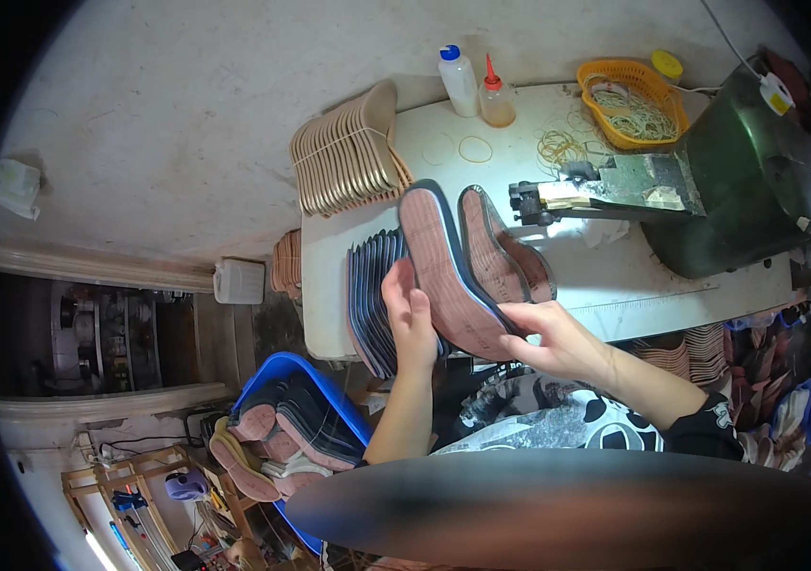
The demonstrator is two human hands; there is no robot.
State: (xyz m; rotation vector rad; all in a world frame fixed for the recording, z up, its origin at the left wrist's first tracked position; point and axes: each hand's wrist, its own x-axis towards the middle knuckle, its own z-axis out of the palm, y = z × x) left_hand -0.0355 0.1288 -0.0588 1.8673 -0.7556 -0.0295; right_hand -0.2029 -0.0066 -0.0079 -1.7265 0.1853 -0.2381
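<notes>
A long, curved shoe insole with a brownish-pink face and a dark, blue-lined edge [439, 257] is raised above the near part of the desk, between the two hands. The left hand [411, 319] is closed on its left edge, with some fingertips hidden, and the right hand [558, 338] is clamped on its lower right end, the thumb near the edge. This two-sided hold probably keeps the long piece steady, with its broad face turned up to the eyes. Just behind it, two similar brownish-pink insoles [491, 247] lie on the white, smooth-topped desk [539, 105]. To the left stands a row of dark-edged insoles [372, 295], packed closely, perhaps to save space. Farther back, a bundle of beige, shiny-edged insoles [348, 152] has a thin band around it, which seems to keep the pieces together. More thin, pale bands fill an orange plastic basket [615, 133] at the back, where its low wall prevents scattering. A dark green machine with a narrow arm [729, 181] occupies the right side, and its light falls on the desk.
</notes>
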